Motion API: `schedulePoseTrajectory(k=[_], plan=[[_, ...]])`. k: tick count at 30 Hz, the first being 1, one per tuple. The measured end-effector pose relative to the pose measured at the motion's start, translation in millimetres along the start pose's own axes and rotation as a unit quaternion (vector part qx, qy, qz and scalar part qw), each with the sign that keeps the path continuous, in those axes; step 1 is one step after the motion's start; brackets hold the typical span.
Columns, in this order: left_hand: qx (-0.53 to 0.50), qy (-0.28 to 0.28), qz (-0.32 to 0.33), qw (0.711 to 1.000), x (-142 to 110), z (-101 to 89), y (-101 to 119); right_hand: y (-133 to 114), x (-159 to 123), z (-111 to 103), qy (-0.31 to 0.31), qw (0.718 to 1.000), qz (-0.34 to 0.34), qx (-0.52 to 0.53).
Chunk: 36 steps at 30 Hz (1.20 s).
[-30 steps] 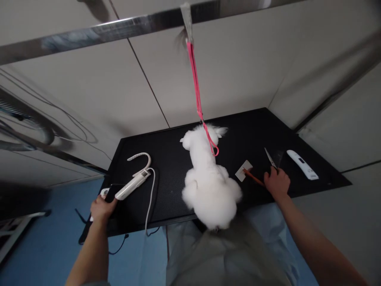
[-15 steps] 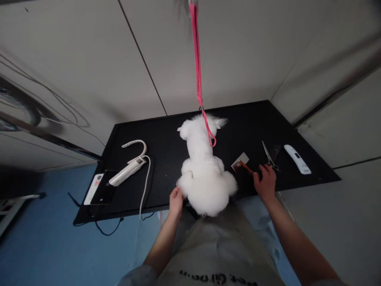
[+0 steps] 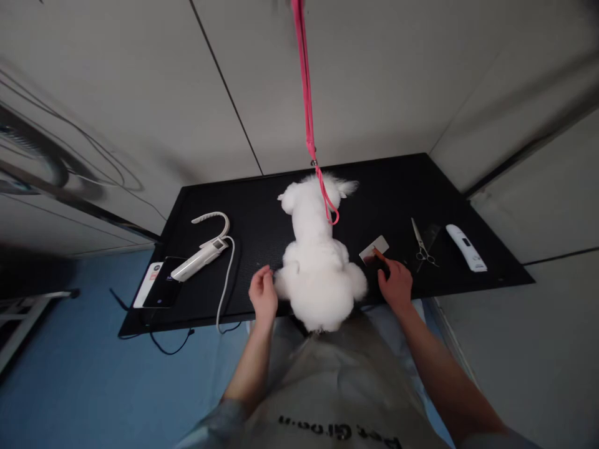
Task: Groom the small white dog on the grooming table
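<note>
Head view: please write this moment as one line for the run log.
left hand: open, beside white dog | right hand: on slicker brush handle | dog: on black table, pink leash attached | scissors: untouched

Dog sits mid-table, near the front edge, facing away. Leash runs up from the dog's neck. Left hand on the table just left of the dog's rump; right hand just right of the dog, on the brush. Right of the brush: scissors, then clipper farthest right. Left of the dog: corded dryer, and a phone at the table's left front corner.
</note>
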<state>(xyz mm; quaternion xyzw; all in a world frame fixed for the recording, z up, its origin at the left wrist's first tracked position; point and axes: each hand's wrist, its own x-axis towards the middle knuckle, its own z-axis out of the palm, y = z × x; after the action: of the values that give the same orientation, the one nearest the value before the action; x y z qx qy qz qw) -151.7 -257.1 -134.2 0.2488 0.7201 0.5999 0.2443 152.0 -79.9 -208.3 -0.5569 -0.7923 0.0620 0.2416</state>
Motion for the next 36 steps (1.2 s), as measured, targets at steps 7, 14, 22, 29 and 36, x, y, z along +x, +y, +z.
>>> schedulePoseTrajectory(k=[7,14,22,29,36], plan=[[0.27,-0.348,0.364,0.821,48,72.6,66,-1,-5,-1,-0.006,1.0,0.012,0.005],[0.323,-0.418,0.358,0.77,-4,45.1,44,2,-3,2,-0.03,0.999,0.02,0.015],[0.301,-0.347,0.36,0.812,1,47.5,34,1,-2,0,-0.037,0.999,0.02,0.013],[0.442,0.078,0.116,0.886,123,-78.0,13,2,1,0,-0.032,0.999,-0.001,0.005],[0.447,0.041,-0.021,0.893,160,-160.9,30,-4,2,-7,0.005,0.999,0.018,0.04]])
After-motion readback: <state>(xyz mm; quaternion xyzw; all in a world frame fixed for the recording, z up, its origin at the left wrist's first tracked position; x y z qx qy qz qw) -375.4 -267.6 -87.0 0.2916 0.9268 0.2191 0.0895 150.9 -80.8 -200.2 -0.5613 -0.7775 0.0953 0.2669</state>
